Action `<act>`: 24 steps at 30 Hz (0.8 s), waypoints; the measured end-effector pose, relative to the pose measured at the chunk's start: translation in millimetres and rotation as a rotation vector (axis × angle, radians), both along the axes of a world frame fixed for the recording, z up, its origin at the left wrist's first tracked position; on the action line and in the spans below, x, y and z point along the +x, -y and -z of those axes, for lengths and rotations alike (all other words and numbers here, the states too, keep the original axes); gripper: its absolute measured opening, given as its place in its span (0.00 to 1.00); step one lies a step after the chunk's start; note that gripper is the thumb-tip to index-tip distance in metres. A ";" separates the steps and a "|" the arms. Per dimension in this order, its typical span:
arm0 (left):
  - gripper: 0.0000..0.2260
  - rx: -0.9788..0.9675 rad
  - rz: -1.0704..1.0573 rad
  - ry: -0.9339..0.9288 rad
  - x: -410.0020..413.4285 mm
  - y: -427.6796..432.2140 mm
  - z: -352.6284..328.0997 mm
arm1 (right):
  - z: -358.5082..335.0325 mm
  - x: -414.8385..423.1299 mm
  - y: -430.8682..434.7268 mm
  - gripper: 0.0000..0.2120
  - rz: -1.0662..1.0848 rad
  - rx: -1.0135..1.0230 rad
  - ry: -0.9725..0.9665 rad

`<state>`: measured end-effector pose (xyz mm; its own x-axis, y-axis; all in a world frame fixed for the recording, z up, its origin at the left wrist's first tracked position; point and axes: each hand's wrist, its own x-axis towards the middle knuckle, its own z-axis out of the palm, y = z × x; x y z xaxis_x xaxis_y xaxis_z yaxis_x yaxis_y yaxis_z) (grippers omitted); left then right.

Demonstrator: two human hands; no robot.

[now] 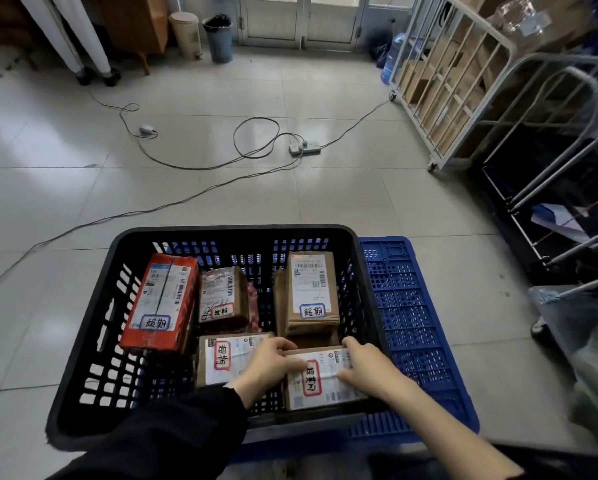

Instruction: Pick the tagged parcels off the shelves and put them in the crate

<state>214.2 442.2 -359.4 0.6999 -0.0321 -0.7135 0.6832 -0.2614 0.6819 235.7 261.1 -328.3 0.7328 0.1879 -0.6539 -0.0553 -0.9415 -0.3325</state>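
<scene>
Left hand (273,362) and right hand (363,367) are gripping a tagged brown cardboard parcel (321,384), apparently seating it near-right in the black plastic crate (235,232); release next.

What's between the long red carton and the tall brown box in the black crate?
A small tape-wrapped brown parcel with a red-bordered tag lies between the long red carton and the tall brown box, shown in the head view.

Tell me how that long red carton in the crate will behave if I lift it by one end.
The red carton looks stiff: its edges are crisp and the taped seam lies flat, so it probably won't sag. It rests tilted, apparently propped near the black crate wall, so it may slide or drop flat when nudged.
</scene>
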 end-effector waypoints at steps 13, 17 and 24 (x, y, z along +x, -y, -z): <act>0.20 0.352 0.327 0.164 1.3 -0.4 29.7 | 41.9 5.4 -10.9 0.21 -0.055 -0.130 -0.063; 0.18 0.419 0.409 0.191 0.3 2.6 36.0 | 51.7 6.1 -11.7 0.20 -0.094 -0.176 -0.068; 0.22 0.417 0.413 0.248 6.3 4.8 22.3 | 35.3 6.4 -9.7 0.20 -0.078 -0.122 0.045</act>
